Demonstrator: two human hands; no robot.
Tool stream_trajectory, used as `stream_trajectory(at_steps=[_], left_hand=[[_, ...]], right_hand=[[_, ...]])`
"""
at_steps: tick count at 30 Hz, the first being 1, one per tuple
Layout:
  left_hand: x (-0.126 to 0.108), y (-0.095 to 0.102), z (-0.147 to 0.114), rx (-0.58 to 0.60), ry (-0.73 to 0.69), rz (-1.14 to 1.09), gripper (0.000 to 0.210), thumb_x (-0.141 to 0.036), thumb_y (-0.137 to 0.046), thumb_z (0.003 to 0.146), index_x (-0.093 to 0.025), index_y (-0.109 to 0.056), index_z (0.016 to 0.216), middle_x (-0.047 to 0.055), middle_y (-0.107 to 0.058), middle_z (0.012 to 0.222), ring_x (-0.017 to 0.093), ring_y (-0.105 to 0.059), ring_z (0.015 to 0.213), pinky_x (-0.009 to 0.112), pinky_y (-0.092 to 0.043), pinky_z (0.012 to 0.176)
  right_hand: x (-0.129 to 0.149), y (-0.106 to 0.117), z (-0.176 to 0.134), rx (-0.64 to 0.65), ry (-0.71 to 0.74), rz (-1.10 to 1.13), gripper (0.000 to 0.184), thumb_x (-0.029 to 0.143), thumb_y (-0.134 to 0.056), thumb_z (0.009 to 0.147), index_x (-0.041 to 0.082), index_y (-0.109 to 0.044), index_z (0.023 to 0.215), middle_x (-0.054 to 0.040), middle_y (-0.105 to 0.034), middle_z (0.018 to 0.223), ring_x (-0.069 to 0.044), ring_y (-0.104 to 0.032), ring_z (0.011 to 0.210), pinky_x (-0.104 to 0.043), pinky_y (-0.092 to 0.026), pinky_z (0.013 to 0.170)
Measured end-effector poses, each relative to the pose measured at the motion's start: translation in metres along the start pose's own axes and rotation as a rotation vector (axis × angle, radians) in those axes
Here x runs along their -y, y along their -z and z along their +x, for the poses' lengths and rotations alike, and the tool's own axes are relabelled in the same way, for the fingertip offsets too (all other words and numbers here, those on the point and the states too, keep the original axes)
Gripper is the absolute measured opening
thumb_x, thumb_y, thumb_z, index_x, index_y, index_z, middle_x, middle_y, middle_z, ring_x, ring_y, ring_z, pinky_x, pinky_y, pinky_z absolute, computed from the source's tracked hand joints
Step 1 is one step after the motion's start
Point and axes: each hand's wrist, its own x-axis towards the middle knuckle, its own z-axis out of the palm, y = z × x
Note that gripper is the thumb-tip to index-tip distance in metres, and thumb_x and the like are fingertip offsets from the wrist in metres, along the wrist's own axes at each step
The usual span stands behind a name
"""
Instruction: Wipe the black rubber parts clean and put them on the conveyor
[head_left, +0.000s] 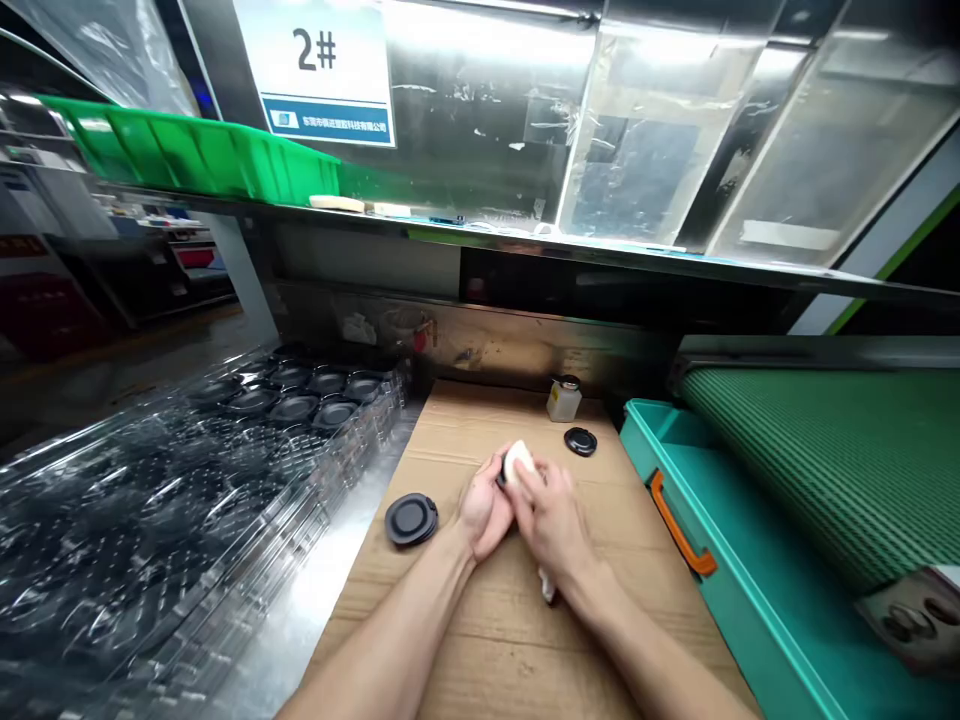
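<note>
My left hand (484,510) is closed around a black part that is mostly hidden; only a dark edge shows at the fingers. Pinched in my right hand (551,515) is a white pad (518,460), pressed against that part. Its exact material cannot be made out. Under the right wrist, a small white object with a dark tip (547,587) lies partly covered on the cardboard (510,650). Left of my hands rests a black round lid-like part (411,519), and a smaller black disc (580,441) lies beyond them to the right.
A small bottle with a dark cap (564,400) stands at the cardboard's back. Clear plastic trays (247,520) with black round parts are stacked left. A teal bin (720,560) with an orange handle and a green conveyor belt (840,450) are right. A green crate (202,155) sits on the shelf.
</note>
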Motion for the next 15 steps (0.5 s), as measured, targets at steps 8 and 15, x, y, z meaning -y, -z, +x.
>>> stream_trajectory(at_steps=[8, 15], left_hand=[[0.0052, 0.0021, 0.0037, 0.031, -0.015, -0.015, 0.027, -0.024, -0.052, 0.092, -0.019, -0.059, 0.118, 0.01, -0.064, 0.122, 0.019, -0.063, 0.106, 0.034, -0.05, 0.097], [0.0082, 0.0068, 0.005, 0.017, -0.003, -0.018, 0.022, -0.025, -0.05, 0.092, -0.016, -0.064, 0.106, 0.011, -0.067, 0.116, 0.02, -0.065, 0.103, 0.035, -0.051, 0.095]], right_hand=[[-0.0065, 0.0032, 0.0014, -0.023, 0.001, -0.026, 0.033, 0.031, -0.044, 0.095, 0.024, -0.06, 0.124, -0.0122, -0.055, 0.11, -0.025, -0.051, 0.099, -0.038, -0.049, 0.082], [-0.0012, 0.0084, -0.0038, -0.01, 0.027, -0.059, 0.033, 0.03, -0.043, 0.095, 0.024, -0.06, 0.123, -0.0131, -0.055, 0.114, -0.026, -0.05, 0.098, -0.039, -0.049, 0.083]])
